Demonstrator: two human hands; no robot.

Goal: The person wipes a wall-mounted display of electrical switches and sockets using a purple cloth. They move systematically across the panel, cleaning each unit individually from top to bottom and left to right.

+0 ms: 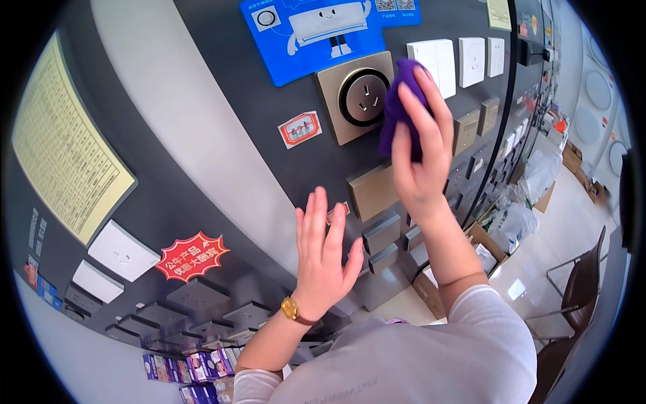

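Observation:
A bunched purple cloth is in my right hand, pressed near the right edge of a gold wall socket with a round black-ringed face. Part of that socket's right side is hidden behind the cloth. My left hand is raised with its fingers apart and holds nothing. It is in front of the dark display board, nearest a small red-edged price tag that it partly covers. Just right of that tag is a blank-looking gold panel. A white switch plate is mounted beyond the cloth.
Several white and grey sockets line the board, such as a white socket at left. A red starburst sign is fixed below it. Purple boxes stand low at left. Cartons, plastic bags and a brown chair are on the right.

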